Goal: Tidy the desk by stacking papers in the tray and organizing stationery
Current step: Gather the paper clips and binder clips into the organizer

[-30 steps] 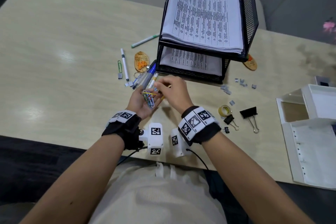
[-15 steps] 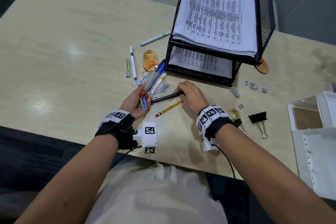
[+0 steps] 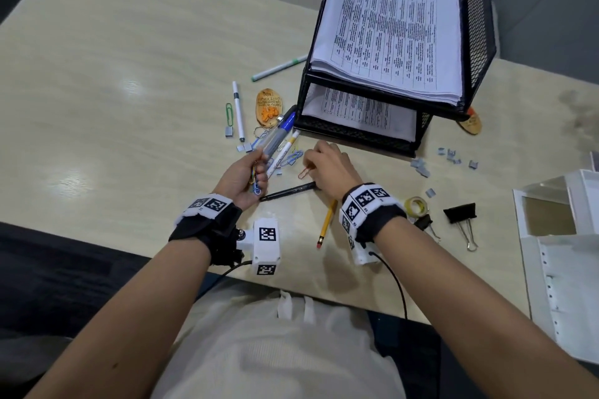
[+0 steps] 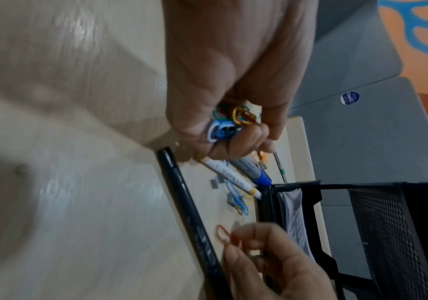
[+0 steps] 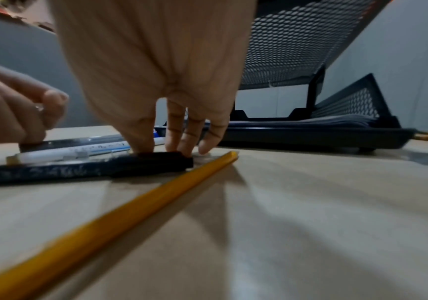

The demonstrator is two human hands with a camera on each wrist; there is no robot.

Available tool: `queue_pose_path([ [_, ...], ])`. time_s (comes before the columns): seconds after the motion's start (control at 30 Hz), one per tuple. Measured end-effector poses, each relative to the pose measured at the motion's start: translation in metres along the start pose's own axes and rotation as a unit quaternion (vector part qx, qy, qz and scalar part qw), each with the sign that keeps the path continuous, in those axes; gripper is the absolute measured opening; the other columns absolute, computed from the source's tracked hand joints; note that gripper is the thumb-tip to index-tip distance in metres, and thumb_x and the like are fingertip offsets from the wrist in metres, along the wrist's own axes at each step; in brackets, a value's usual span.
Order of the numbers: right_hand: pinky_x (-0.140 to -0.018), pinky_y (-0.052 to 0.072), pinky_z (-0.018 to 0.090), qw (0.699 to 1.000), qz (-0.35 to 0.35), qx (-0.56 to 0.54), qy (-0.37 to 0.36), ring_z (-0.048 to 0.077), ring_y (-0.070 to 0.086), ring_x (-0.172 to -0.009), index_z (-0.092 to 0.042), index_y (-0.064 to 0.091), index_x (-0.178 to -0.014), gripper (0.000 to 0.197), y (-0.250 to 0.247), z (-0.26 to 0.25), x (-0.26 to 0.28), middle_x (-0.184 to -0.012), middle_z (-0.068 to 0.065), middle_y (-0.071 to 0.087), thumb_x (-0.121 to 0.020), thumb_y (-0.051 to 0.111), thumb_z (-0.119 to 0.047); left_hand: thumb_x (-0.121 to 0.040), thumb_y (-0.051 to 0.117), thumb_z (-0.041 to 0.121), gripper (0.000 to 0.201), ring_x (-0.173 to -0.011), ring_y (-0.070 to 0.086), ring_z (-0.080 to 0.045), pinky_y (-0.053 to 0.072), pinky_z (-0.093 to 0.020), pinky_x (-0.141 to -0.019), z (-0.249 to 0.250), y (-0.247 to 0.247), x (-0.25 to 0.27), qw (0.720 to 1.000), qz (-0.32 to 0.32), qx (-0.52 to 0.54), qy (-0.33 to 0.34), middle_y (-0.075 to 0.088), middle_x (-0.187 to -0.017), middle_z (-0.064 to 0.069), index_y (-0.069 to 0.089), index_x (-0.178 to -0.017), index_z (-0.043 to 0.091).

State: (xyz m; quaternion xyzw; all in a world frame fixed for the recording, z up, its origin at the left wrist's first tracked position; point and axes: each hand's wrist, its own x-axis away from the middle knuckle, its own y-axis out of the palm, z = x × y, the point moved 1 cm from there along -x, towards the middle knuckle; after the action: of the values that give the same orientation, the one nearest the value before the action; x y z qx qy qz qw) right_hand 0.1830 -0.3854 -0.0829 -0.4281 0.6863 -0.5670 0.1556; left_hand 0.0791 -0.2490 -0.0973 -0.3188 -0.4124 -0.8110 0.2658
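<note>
A bunch of paper clips (image 4: pixel 229 125) is held tight in the left hand (image 3: pixel 241 176). The red clip (image 3: pixel 303 173) is pinched by the right hand (image 3: pixel 330 168); it should be lifted slowly off the tabletop (image 3: pixel 129 81).

At a pale desk (image 3: pixel 113 81), the left hand (image 3: pixel 241 176) gripped a bunch of coloured paper clips (image 3: pixel 255 180) while the right hand (image 3: pixel 332 168) pinched a red paper clip (image 3: pixel 303 173) on the surface. A black pen (image 3: pixel 288 191) and yellow pencil (image 3: pixel 326 224) lay between them, before a black mesh tray (image 3: pixel 479 26) stacked with papers (image 3: pixel 392 29).
</note>
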Motion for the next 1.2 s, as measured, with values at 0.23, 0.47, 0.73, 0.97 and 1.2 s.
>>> queue_pose_path([
  [0.23,-0.089,0.036,0.038,0.998,-0.064,0.022,-0.009,0.030,0.051,-0.106,-0.013,0.055,-0.094,0.015,-0.013,-0.006,-0.009,-0.108,0.009,0.061,-0.086,0.048,-0.003,-0.097,0.033,0.049,0.056,-0.027,0.035,-0.005,0.028,-0.008,-0.030,0.014,-0.018,0.007,0.996,0.041,0.070,0.022,0.036,-0.035,0.005,0.044,-0.051,0.018],
  [0.47,-0.094,0.034,0.041,0.997,-0.030,0.063,-0.037,0.029,0.044,-0.115,-0.011,0.057,-0.110,0.025,-0.010,-0.019,-0.028,-0.122,0.009,0.056,-0.089,0.044,-0.006,-0.099,0.029,0.033,0.041,-0.029,0.041,-0.006,0.036,-0.009,-0.032,0.012,-0.019,0.009,0.996,0.047,0.070,0.011,0.044,-0.039,0.006,0.041,-0.064,0.017],
  [0.73,-0.076,0.034,0.027,0.986,0.056,-0.154,0.032,0.028,0.052,-0.094,0.001,0.069,-0.096,0.019,-0.008,-0.003,-0.012,-0.096,0.018,0.057,-0.087,0.057,-0.011,-0.099,0.033,0.031,0.038,-0.033,0.049,-0.007,0.044,-0.012,-0.034,0.008,-0.010,0.010,0.995,0.032,0.090,0.006,0.048,-0.045,0.003,0.045,-0.066,0.015],
  [0.97,-0.059,0.036,0.011,0.946,0.073,-0.315,0.015,0.008,0.050,-0.062,-0.013,0.067,-0.074,0.008,-0.042,-0.045,-0.003,-0.065,0.000,0.059,-0.081,0.067,-0.013,-0.100,0.025,0.036,0.047,-0.049,0.067,-0.013,0.053,-0.018,-0.048,0.001,0.020,0.006,0.996,-0.026,0.080,0.000,0.069,-0.057,-0.003,0.058,-0.079,0.010],
  [1.2,-0.060,0.040,-0.002,0.933,0.114,-0.326,0.104,0.003,0.054,-0.069,-0.002,0.069,-0.098,0.017,-0.048,-0.022,-0.021,-0.087,0.004,0.064,-0.090,0.055,-0.008,-0.099,0.025,0.044,0.055,-0.030,0.045,-0.007,0.038,-0.010,-0.035,0.007,0.010,0.005,0.997,-0.008,0.081,-0.016,0.049,-0.041,0.004,0.052,-0.059,0.017],
])
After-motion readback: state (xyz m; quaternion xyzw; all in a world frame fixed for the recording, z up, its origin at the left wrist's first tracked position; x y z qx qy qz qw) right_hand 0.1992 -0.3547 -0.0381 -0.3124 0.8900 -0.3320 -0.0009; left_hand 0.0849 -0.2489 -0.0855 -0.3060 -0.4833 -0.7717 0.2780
